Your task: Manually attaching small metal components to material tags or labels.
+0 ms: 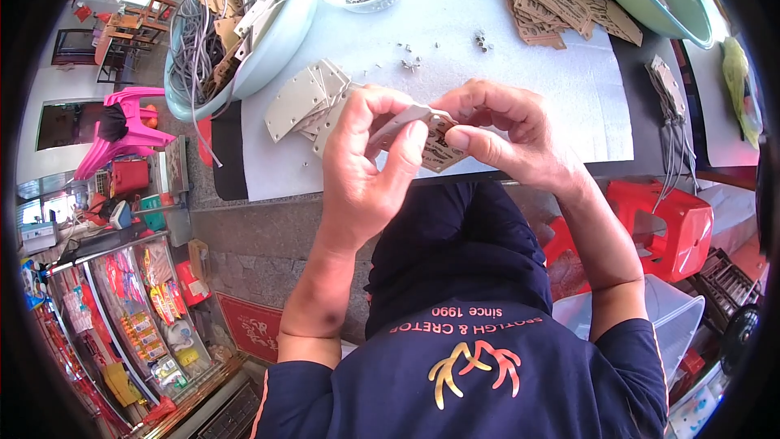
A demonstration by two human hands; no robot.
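Note:
My left hand [363, 158] pinches a pale flat plate [396, 123] between thumb and fingers, above the near edge of the table. A brown printed card [443, 149] with small holes lies against the plate, and my right hand [512, 132] grips it at the upper right with thumb and forefinger. Whether a small metal piece sits between my fingertips cannot be made out. Just left of my hands, a fanned stack of pale plates [305, 102] with holes rests on the white sheet [455, 32]. Loose small metal fasteners [410, 63] are scattered beyond my fingers.
A clear tub [361, 2] holds more fasteners. At the left stands a pale blue basin [294, 28] of grey cords and plates. Brown cards [561, 0] are heaped far right beside a green basin [691, 16]. Corded plates [666, 85] hang over the right table edge near red stools [662, 223].

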